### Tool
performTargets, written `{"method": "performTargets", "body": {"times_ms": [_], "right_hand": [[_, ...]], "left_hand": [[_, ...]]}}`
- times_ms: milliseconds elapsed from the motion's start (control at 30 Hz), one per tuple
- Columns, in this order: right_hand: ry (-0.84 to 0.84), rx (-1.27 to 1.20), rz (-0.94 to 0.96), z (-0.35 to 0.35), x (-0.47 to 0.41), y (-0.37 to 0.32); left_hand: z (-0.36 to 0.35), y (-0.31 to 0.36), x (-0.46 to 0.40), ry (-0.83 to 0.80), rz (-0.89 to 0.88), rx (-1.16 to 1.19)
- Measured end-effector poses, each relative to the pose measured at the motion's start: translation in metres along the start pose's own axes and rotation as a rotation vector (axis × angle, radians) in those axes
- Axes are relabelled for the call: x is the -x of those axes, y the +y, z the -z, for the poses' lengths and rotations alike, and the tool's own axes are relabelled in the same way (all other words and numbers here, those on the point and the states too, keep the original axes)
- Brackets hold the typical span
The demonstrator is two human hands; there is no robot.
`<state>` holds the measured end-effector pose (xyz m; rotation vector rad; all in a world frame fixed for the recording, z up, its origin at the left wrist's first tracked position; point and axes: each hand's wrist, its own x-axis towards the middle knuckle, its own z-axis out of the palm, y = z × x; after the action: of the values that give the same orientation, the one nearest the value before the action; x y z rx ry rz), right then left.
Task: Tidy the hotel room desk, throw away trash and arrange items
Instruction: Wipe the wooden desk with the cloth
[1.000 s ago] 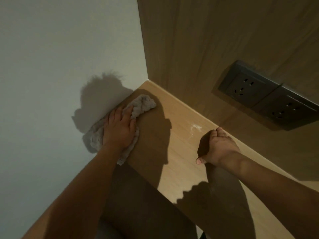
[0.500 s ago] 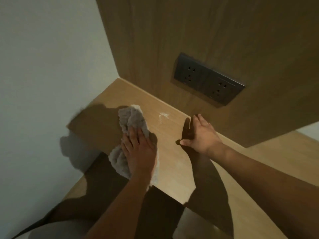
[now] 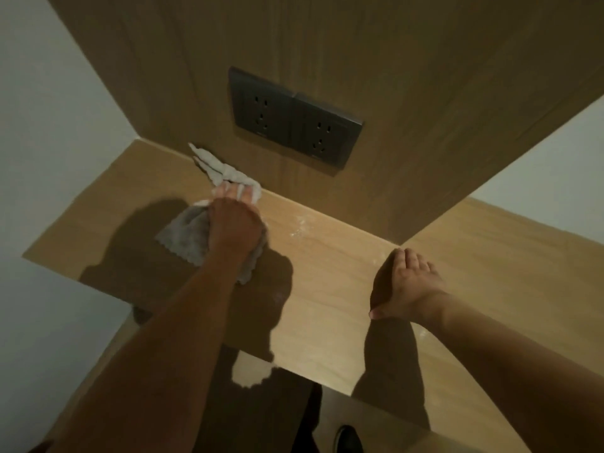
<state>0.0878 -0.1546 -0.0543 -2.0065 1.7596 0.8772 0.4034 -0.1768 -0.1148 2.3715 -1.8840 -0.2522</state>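
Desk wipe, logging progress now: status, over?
Left hand presses grey cloth on desk by back panel. Right hand open, resting on desk. White residue ahead, unwiped.

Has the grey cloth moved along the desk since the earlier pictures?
Yes. The grey cloth under the left hand has gone from the white-wall corner rightward along the desk, now nearly below the sockets.
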Motion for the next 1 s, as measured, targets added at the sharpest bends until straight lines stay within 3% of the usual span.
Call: {"method": "performTargets", "body": {"times_ms": [233,300,400,467,567,667,733,900,1000], "right_hand": [[-0.045,-0.013,0.028,0.007,-0.003,0.002],[-0.051,-0.043,0.03,0.006,-0.003,0.002],[-0.039,-0.072,0.035,0.005,-0.003,0.003],[-0.045,-0.098,0.044,0.004,-0.004,0.005],[-0.039,-0.109,0.045,0.002,-0.006,0.005],[-0.035,-0.114,0.051,0.001,-0.004,0.006],[-0.038,-0.106,0.048,0.001,-0.002,0.005],[-0.044,-0.084,0.042,0.004,-0.003,0.004],[-0.045,-0.081,0.04,0.004,-0.004,0.004]], "left_hand": [[-0.017,0.017,0.029,-0.035,-0.442,-0.008],[-0.008,-0.011,0.036,0.005,-0.346,0.016],[-0.004,-0.054,0.05,0.083,-0.042,0.085],[-0.007,-0.051,0.053,0.081,0.035,0.084],[-0.013,-0.003,0.057,0.079,0.044,0.173],[-0.031,0.053,0.079,0.073,-0.133,0.311],[-0.019,0.065,0.09,0.053,-0.084,0.482],[0.012,-0.019,0.099,0.142,0.158,0.489],[-0.001,-0.055,0.115,0.131,0.126,0.344]]}}
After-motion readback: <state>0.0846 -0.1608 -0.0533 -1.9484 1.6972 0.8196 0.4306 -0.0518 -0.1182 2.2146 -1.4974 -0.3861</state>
